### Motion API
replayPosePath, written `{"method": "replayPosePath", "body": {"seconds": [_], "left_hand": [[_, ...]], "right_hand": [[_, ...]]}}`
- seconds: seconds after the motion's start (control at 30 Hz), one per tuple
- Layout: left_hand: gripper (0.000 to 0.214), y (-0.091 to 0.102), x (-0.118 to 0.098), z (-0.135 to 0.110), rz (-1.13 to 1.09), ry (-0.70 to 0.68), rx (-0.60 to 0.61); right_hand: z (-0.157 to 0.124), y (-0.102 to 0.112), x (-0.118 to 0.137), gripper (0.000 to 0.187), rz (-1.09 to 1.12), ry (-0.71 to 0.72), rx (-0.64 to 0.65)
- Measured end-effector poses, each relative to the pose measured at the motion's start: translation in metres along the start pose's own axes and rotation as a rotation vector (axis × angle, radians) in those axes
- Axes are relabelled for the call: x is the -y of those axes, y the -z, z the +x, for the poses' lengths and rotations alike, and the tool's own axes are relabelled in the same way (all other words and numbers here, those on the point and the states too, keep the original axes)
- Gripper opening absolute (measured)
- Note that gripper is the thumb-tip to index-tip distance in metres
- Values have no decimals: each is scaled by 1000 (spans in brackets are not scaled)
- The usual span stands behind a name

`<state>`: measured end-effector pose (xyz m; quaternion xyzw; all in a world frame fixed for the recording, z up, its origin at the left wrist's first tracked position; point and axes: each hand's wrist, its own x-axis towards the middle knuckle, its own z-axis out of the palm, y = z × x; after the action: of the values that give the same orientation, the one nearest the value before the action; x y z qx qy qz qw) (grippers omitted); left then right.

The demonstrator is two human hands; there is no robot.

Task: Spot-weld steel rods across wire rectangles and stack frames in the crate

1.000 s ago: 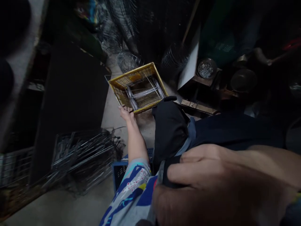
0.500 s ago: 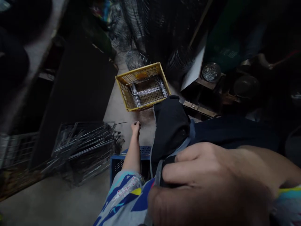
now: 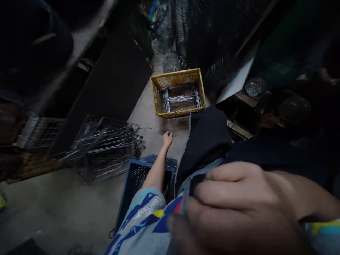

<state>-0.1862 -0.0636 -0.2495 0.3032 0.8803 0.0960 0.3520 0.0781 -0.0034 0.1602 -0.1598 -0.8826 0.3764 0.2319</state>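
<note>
My left hand (image 3: 167, 139), small at the end of the outstretched arm, is closed above the floor between a yellow crate and a blue crate. Whatever its fingers hold, if anything, is hidden. The yellow crate (image 3: 177, 114) stands ahead of it, with bundles of thin metal rods (image 3: 182, 98) inside. Under my left forearm is the blue crate (image 3: 151, 163), its contents mostly hidden. Close to the camera, my right hand (image 3: 236, 202) is curled shut at the grey-edged dark cloth (image 3: 205, 138) over my lap. I cannot make out what lies within its fingers.
A tangled pile of metal wire frames (image 3: 106, 141) lies to the left, by a dark upright panel (image 3: 106, 81). At the right stand a round container of small shiny pieces (image 3: 255, 87) and a pale board (image 3: 240, 76). Wire coils (image 3: 172, 62) sit behind the yellow crate.
The view has swung left, so the crates and wire pile appear farther right. More of the blue crate shows. Both hands remain closed.
</note>
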Motion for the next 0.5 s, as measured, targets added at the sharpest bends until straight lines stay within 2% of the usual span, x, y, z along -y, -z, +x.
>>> {"method": "replayPosePath", "body": {"seconds": [0.07, 0.1, 0.13, 0.2, 0.27, 0.37, 0.5], "left_hand": [[34, 11, -18, 27, 55, -62, -78], [31, 15, -29, 42, 87, -94, -108], [30, 19, -42, 56, 121, -126, -130], [30, 23, -68, 86, 197, -184, -149], [31, 24, -90, 114, 285, -225, -142], [37, 24, -106, 150, 424, -251, -84], [36, 26, -102, 183, 575, -308, 65]], "right_hand": [[18, 0, -34, 18, 14, -22, 146], [23, -5, -57, 17, 24, 16, 186], [24, -14, -82, 16, 27, 46, 172], [15, -39, -132, 11, 2, -73, 91], [-2, -68, -171, 9, -7, -201, 66], [-20, -99, -198, 7, -113, -252, 1], [-15, -102, -204, 10, -82, -251, -37]]}}
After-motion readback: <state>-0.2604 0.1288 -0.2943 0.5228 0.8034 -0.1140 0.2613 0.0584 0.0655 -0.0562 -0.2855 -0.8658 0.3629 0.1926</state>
